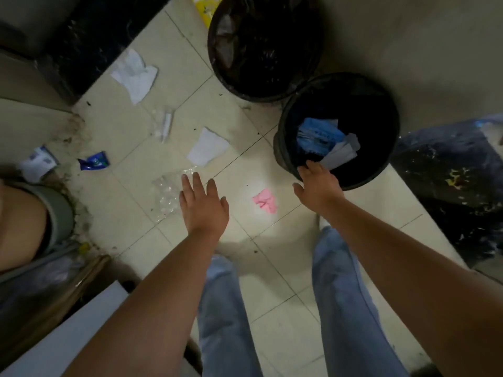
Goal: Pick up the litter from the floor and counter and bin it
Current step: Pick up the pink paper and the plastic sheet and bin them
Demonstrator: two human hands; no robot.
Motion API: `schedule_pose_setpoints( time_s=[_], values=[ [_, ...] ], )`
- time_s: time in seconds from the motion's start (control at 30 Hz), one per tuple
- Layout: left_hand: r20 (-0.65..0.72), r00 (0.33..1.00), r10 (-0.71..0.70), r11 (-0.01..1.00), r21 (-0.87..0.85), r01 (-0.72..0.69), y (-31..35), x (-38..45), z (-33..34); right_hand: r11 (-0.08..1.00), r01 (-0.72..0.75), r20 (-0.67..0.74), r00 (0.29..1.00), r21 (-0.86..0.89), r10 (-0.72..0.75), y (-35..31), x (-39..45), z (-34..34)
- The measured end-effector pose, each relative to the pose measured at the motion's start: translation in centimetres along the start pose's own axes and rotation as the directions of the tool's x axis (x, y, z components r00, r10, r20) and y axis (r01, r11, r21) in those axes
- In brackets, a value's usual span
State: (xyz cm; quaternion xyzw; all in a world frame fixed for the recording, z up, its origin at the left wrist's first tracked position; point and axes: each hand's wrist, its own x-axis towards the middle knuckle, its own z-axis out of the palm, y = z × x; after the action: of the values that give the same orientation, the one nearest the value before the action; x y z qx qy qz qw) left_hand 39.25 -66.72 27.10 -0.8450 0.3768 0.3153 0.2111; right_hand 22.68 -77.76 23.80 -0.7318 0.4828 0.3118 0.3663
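My left hand (202, 204) hovers open, fingers spread, just right of a clear crumpled plastic wrapper (167, 193) on the tiled floor. My right hand (317, 183) rests at the near rim of a black bin (381, 164); its fingers reach inside beside grey and blue paper (324, 140), and whether they grip any is unclear. Loose litter lies on the floor: a pink scrap (265, 201), a white sheet (208, 146), a larger white sheet (134, 73), a small white wrapper (166, 125) and a blue packet (94, 164).
A second, larger black bin (217, 63) with a dark liner stands behind the first. A yellow packet (204, 6) lies beside it. A dark speckled counter (449, 170) is at right, another dark ledge (89, 36) at upper left. Someone's leg (21, 221) is at left.
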Motion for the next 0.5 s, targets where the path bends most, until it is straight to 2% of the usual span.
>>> schedule_pose_setpoints(
  time_s=[0.13, 0.27, 0.4, 0.5],
  values=[
    [0.043, 0.999, 0.003, 0.999, 0.039, -0.005, -8.0, 2.5, 0.5, 0.998, 0.036, -0.061, 0.997, -0.042, -0.038, -7.0, 1.3, 1.5],
    [0.081, 0.995, 0.06, 0.996, 0.054, -0.065, -16.6, 5.8, 1.8, 0.998, -0.059, -0.157, 0.986, 0.022, 0.062, -13.7, 2.5, 5.5],
    [0.161, 0.986, 0.036, 0.999, 0.022, -0.04, -22.1, 8.7, 5.5, 0.985, -0.169, -0.068, 0.983, 0.039, 0.171, -17.9, 4.2, 12.6],
    [0.221, 0.972, 0.081, 0.994, 0.051, -0.094, -24.0, 11.6, 9.4, 0.971, -0.24, 0.016, 0.971, 0.002, 0.24, -18.9, 6.6, 17.8]
  ],
)
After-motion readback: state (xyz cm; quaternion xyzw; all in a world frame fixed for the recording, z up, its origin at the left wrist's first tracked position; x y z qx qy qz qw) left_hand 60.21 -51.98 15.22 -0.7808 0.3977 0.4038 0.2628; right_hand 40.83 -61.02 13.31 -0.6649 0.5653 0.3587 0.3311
